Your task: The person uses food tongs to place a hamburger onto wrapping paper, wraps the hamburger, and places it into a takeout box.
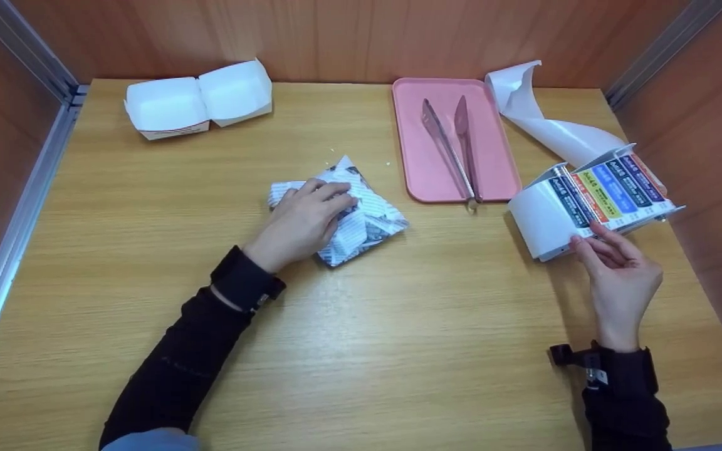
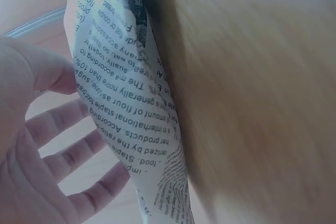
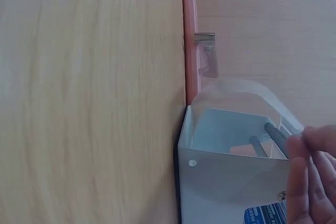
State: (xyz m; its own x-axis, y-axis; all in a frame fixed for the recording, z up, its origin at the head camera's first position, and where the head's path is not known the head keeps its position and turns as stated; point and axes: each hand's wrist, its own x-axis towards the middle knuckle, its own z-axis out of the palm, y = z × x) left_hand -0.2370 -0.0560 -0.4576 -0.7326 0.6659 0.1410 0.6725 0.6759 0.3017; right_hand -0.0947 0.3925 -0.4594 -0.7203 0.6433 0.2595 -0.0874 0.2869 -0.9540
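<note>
A flat packet wrapped in newsprint-patterned paper [image 1: 370,210] lies near the middle of the table. My left hand [image 1: 301,219] rests on top of it, fingers spread over the folded paper. From the left wrist view, the thumb and fingertips touch the packet's printed side [image 2: 115,93]. Over at the right stands a white label dispenser [image 1: 543,219] carrying a strip of colourful labels [image 1: 618,181]. My right hand [image 1: 624,269] pinches the strip's near edge between thumb and finger. In the right wrist view, a pale curved strip [image 3: 252,88] runs up to those pinching fingers.
An unfolded white paper box [image 1: 167,106] sits at the back left. Tongs [image 1: 449,147] lie on a pink tray [image 1: 417,181], their handle end over its front edge. White backing paper [image 1: 561,134] curls behind the dispenser. Wooden panels [image 1: 336,37] enclose the table's back and sides.
</note>
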